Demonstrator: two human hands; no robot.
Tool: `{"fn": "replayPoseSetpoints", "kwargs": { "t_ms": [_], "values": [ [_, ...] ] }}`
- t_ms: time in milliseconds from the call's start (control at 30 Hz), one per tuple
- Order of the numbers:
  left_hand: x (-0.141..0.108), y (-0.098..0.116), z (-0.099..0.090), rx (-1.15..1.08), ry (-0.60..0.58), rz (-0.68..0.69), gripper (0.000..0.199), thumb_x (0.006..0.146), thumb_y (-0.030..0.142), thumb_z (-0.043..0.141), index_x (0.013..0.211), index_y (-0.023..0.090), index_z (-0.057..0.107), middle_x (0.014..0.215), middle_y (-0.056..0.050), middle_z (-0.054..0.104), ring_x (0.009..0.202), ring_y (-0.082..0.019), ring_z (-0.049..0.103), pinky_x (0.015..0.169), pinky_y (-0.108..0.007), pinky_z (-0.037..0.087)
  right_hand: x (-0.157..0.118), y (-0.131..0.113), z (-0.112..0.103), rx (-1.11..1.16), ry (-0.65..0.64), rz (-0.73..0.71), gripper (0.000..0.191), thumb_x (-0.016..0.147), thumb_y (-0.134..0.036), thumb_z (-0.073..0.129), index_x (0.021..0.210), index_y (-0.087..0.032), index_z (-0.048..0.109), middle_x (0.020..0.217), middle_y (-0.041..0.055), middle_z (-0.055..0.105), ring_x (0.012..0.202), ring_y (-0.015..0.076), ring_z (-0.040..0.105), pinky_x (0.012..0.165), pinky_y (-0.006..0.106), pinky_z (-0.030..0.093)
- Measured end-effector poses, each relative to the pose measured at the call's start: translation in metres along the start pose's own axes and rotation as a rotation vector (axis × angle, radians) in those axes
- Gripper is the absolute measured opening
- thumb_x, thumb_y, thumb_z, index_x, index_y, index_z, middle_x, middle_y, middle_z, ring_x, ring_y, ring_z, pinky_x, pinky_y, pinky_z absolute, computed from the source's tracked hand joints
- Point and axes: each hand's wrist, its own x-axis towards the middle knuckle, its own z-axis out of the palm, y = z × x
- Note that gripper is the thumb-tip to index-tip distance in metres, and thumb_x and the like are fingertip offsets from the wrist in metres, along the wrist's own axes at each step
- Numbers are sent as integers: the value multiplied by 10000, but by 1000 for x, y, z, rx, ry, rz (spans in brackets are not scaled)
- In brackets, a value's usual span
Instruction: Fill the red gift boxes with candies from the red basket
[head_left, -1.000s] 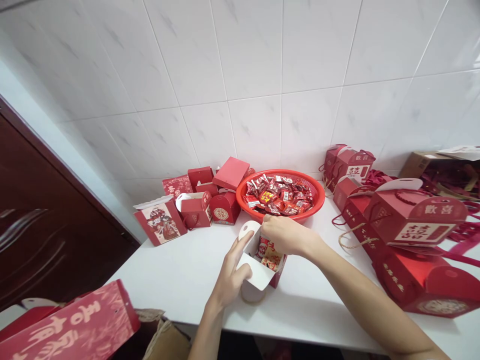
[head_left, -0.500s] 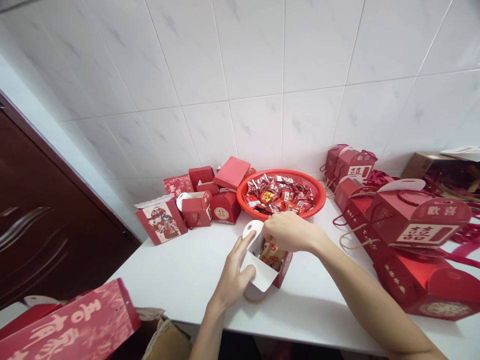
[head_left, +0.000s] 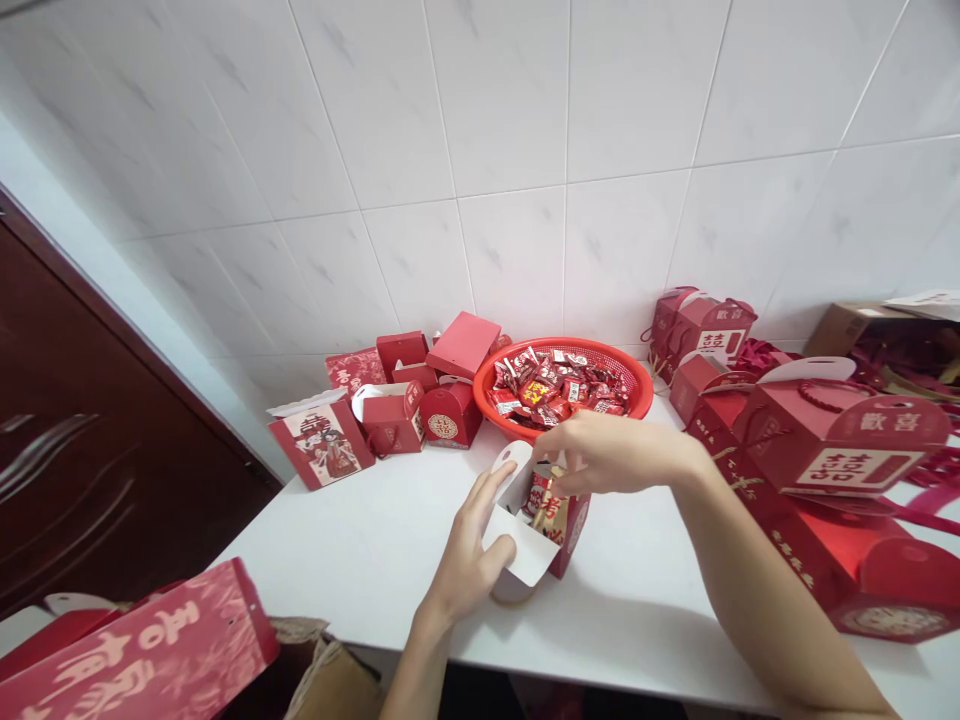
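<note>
A red paper gift box (head_left: 574, 525) stands on the white table with its white-lined flaps unfolded. My left hand (head_left: 472, 550) grips it by the near and left flaps, thumb and fingers spread along the white lining. Inside lie a red snack packet (head_left: 538, 492) and a beige packet with red characters (head_left: 556, 515). Over the box's far right side arches my right hand (head_left: 592, 455), its fingers apart and pointing down at the opening. Its thumb is at the beige packet; some fingertips are hidden. Right behind stands a red plastic basket (head_left: 643, 400) of red-wrapped sweets (head_left: 551, 385).
Several small red gift boxes (head_left: 394, 420) stand at the back left. Larger red boxes with cord handles (head_left: 847, 440) are stacked on the right, before a brown carton (head_left: 847, 335). A red printed box (head_left: 142, 650) and cardboard (head_left: 337, 680) fill the lower left.
My right hand has loosened from a closed shape and shifted slightly right, uncovering the red and beige packets. My left hand and the box have barely moved.
</note>
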Motion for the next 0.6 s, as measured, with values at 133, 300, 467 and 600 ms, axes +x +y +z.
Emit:
{"fn": "replayPoseSetpoints", "kwargs": {
  "t_ms": [133, 300, 467, 600],
  "values": [
    [0, 1, -1, -26, -14, 51, 715, 733, 187, 564, 1445, 228, 515, 1590, -78, 409, 1499, -326, 301, 1228, -482, 250, -20, 7, -13, 34, 29, 127, 260, 899, -312, 619, 1091, -163, 714, 931, 72, 727, 791, 183, 648, 656, 247, 426],
    [2, 2, 1, -121, -32, 95, 602, 847, 385, 561, 1431, 240, 544, 1586, -77, 419, 1492, -339, 307, 1229, -507, 233, -16, 12, -12, -114, 122, 252, 108, 868, -261, 629, 883, -172, 688, 846, 43, 672, 742, 165, 572, 595, 247, 356],
    [11, 7, 17, 38, 158, 53, 446, 895, 280, 571, 1337, 237, 610, 1439, -100, 572, 1388, -285, 480, 1182, -465, 351, -2, 15, -3, 10, -65, 59, 283, 915, -359, 598, 729, -160, 678, 651, -6, 599, 595, 117, 488, 557, 241, 326],
    [17, 6, 29, 118, 266, 73, 581, 876, 237, 613, 1441, 230, 480, 1437, -115, 569, 1367, -260, 509, 1149, -432, 400, 4, 21, 1, 101, -165, -34, 351, 886, -484, 636, 780, -159, 714, 679, -10, 634, 617, 117, 518, 581, 231, 366]
  ]
}}
